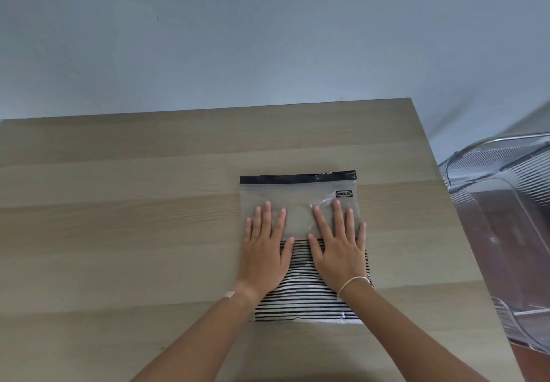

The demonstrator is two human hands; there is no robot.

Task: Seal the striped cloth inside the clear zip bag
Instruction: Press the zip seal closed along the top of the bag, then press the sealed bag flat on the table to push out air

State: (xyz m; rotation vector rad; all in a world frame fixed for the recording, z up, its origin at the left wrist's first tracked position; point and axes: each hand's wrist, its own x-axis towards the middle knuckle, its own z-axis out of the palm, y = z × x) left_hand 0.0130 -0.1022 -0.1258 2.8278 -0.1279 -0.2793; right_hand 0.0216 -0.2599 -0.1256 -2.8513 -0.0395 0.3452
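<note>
Status: striped cloth (309,295) already inside clear zip bag (297,200), filling near half. Bag lies flat on tabletop (119,218), black zip strip (285,179) at far edge.

Your left hand (263,250) and right hand (337,250): palms down, fingers spread flat on bag over far edge of cloth. Neither grip closed on anything.

Judgement: insertion done; you appear to be pressing out air. Cannot tell whether zip strip is closed. Remaining: run fingers along strip, confirm seal.
</note>
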